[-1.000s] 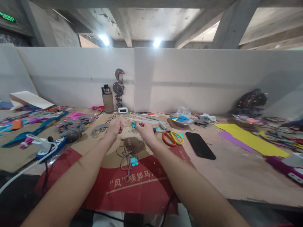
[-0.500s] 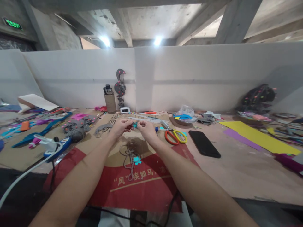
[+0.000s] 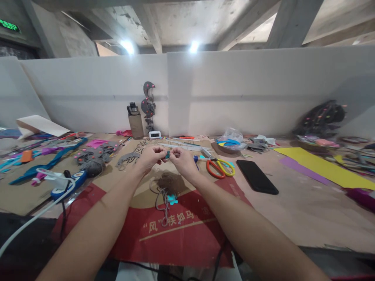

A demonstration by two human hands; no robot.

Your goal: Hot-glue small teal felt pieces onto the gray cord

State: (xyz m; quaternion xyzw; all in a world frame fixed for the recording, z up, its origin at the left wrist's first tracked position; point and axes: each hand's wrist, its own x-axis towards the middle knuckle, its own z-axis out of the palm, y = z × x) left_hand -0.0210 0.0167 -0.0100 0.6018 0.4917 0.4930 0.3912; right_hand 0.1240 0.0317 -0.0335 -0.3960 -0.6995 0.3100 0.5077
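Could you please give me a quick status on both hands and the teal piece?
Left hand, right hand: both pinching small teal piece. Gray cord tangle below, on cardboard. Nothing seen in the way.

Wide pinkish-brown worktable [image 3: 293, 218] is carrying a red-and-tan cardboard sheet [image 3: 175, 248] printed with characters, its near end reaching past the table edge. To the right, a black rectangular phone [image 3: 257, 176] is lying flat; beyond it, a long yellow sheet [image 3: 322, 163] is lying alongside a narrow purple strip [image 3: 303, 170]. Toward the back, a shallow round bowl [image 3: 230, 150] is sitting just beside loose grey scraps [image 3: 255, 146]
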